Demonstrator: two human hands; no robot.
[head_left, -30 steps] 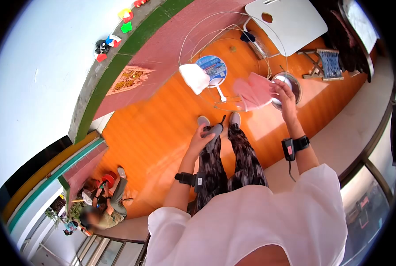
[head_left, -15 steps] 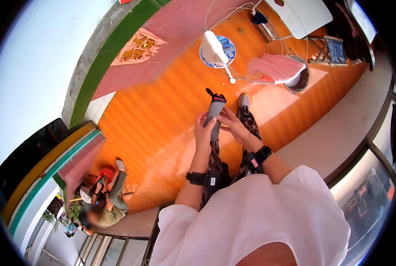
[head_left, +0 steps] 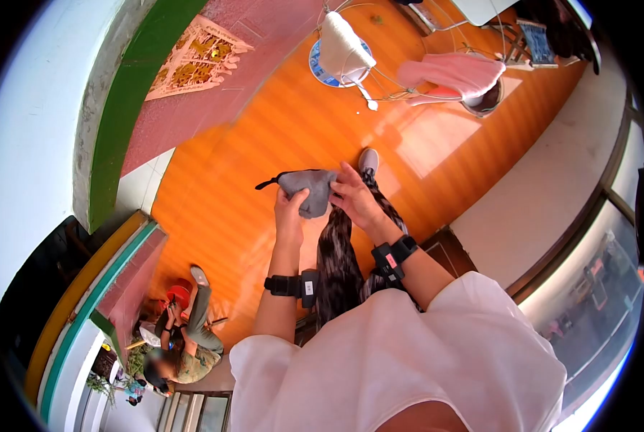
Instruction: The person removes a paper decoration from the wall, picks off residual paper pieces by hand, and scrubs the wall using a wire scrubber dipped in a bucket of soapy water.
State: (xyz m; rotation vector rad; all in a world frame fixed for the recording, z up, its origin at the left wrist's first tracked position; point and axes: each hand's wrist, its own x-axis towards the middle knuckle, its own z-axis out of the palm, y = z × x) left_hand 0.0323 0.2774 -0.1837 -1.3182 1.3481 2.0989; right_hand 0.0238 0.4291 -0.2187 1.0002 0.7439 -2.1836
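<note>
grey cloth piece (head_left: 312, 193) in air between hands, above orange floor (head_left: 225, 169), black strap (head_left: 267, 183) pointing left. left hand (head_left: 290, 214) pinches its near side, thumb flat on face. right hand (head_left: 356, 197) at right edge, fingers partly spread; cannot tell whether they grip. for good handling: firm left pinch, right fingertips light along edge, cloth smoothed without bunching, strap free of fingers.
</note>
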